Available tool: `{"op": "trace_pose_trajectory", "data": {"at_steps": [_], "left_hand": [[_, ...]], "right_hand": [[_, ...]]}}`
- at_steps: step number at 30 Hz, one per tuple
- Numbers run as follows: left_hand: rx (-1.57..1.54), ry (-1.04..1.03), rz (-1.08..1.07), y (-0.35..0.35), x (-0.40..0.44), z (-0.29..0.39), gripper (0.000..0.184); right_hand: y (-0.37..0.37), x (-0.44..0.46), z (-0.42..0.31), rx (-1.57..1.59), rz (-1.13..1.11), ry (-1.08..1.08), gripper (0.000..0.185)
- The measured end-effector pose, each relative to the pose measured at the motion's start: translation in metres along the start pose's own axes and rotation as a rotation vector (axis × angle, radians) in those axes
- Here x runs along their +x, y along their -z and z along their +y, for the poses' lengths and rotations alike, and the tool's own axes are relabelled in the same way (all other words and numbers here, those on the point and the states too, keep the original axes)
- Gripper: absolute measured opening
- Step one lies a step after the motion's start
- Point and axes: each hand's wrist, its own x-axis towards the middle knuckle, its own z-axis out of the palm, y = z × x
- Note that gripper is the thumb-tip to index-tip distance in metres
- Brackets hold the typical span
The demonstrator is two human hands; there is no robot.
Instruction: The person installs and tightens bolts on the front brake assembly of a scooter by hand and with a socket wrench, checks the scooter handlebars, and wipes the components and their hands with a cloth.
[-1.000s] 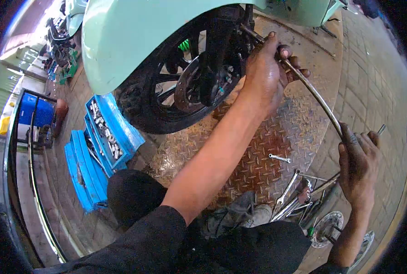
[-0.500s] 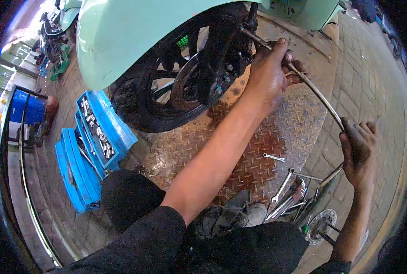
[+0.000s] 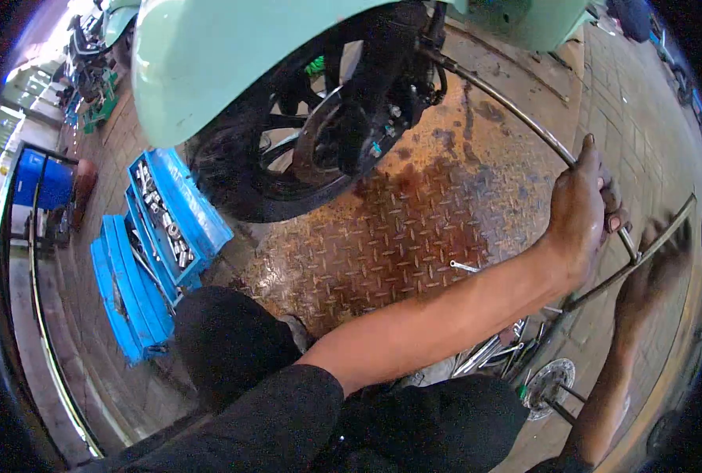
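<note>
Farther down the wrench (image 3: pixel 516 110), the left hand (image 3: pixel 581 201) now wraps it — likely steadying; right hand (image 3: pixel 661 258) blurred — grip unclear.

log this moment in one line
left hand: closed around metal bar; right hand: blurred by crossbar, grip unclear; bar's far end: near wheel; blue toolbox: open, sockets inside

Left arm (image 3: pixel 445 319) stretched rightward, its fingers (image 3: pixel 616 218) curled, right fingers (image 3: pixel 676 243) blurred.
</note>
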Motion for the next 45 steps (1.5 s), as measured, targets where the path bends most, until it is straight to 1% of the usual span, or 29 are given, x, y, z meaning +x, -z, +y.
{"op": "trace_pose_trajectory", "data": {"at_steps": [1,2,4,5,7,8,9,13,14,16,18,20,22,23,25,26,28,29,30,31,32,33,35,37,39,41,42,43,45], "left_hand": [[0.017,0.033,0.069,-0.006,-0.006,0.006,0.041],[0.014,0.023,0.071,-0.008,-0.006,0.008,0.041],[-0.067,-0.048,0.075,-0.009,-0.003,0.0,0.039],[-0.117,-0.052,-0.051,-0.001,0.001,-0.002,0.038],[-0.122,-0.036,-0.021,-0.007,-0.001,0.005,0.04],[-0.128,-0.031,0.008,-0.013,-0.003,0.01,0.043],[-0.182,-0.013,0.087,-0.02,-0.003,0.013,0.043],[-0.22,-0.009,0.081,-0.021,-0.001,0.013,0.043],[-0.178,-0.023,0.04,-0.014,-0.001,0.013,0.039],[-0.147,-0.033,0.005,-0.01,-0.003,0.012,0.035],[-0.191,-0.024,0.054,-0.014,-0.005,0.011,0.034],[-0.129,-0.02,0.114,-0.011,-0.003,0.01,0.034],[-0.061,-0.049,0.178,-0.008,0.006,0.015,0.034],[0.002,-0.09,0.263,-0.007,0.012,0.013,0.039],[0.069,-0.12,0.259,0.0,0.018,0.011,0.045],[0.066,-0.097,0.258,0.0,0.018,0.009,0.045],[0.032,-0.131,0.296,-0.002,0.01,0.011,0.035],[-0.083,-0.093,0.228,-0.002,0.007,0.012,0.032],[-0.092,-0.067,0.223,-0.003,0.001,0.011,0.032],[-0.063,-0.063,0.25,-0.004,-0.002,0.016,0.032],[-0.031,-0.08,0.279,-0.005,-0.004,0.024,0.031],[0.035,-0.082,0.331,-0.01,-0.006,0.029,0.032],[0.023,-0.12,0.329,-0.008,0.006,0.032,0.032],[0.034,-0.14,0.358,-0.005,0.01,0.03,0.032],[-0.011,-0.098,0.29,-0.002,0.013,0.028,0.032],[-0.115,-0.074,0.244,-0.005,0.007,0.034,0.028],[-0.108,-0.084,0.23,-0.013,0.007,0.039,0.028],[-0.094,-0.079,0.279,-0.019,0.005,0.042,0.026],[-0.102,-0.108,0.347,-0.014,0.014,0.05,0.025]], "right_hand": [[0.008,-0.002,-0.008,-0.534,0.228,0.323,0.049],[0.011,-0.002,-0.019,-0.579,0.312,0.559,0.049],[0.02,-0.008,-0.026,-0.766,0.064,0.596,0.039],[0.025,-0.012,-0.024,-0.829,-0.022,0.602,0.037],[0.018,-0.021,0.003,-0.232,-0.119,0.079,0.036],[0.003,-0.024,0.008,0.235,-0.123,-0.197,0.048],[0.002,-0.015,0.002,0.242,-0.126,-0.192,0.048],[0.034,0.03,-0.052,0.167,-0.381,-1.138,0.038],[0.029,0.028,-0.037,0.163,-0.386,-1.138,0.038],[0.022,0.019,0.009,-0.439,-0.024,0.125,0.032],[0.029,0.004,-0.008,-0.462,-0.217,-0.093,0.034],[0.02,-0.017,-0.016,-0.5,-0.745,-0.402,0.038],[0.04,-0.072,-0.003,-0.096,-0.744,-0.36,0.042],[0.046,-0.07,-0.012,-0.088,-0.756,-0.35,0.042],[0.072,-0.059,-0.039,0.068,-0.553,-0.474,0.045],[0.07,-0.05,-0.041,0.057,-0.544,-0.493,0.045],[0.048,0.004,-0.035,-0.086,-0.399,-0.284,0.042],[0.041,0.024,-0.03,-0.161,-0.333,-0.179,0.042],[0.045,0.013,0.076,0.011,-0.404,-0.254,0.042],[0.024,-0.008,0.056,0.137,-0.405,-0.235,0.039],[0.031,-0.041,0.068,-0.206,-0.459,-0.322,0.041],[0.034,-0.075,0.095,0.179,-0.555,-0.521,0.043],[0.033,-0.075,0.01,0.569,-0.482,-0.555,0.045],[0.054,-0.056,0.037,0.541,-0.117,-0.651,0.044],[0.079,-0.07,0.063,0.469,0.129,-0.724,0.044],[0.054,-0.091,0.102,0.067,-0.135,-0.55,0.042],[0.035,-0.091,0.101,-0.049,-0.243,-0.53,0.041],[0.023,-0.09,0.086,-0.072,-0.309,-0.562,0.041],[0.012,-0.092,0.03,0.107,-0.361,-0.616,0.041]]}}
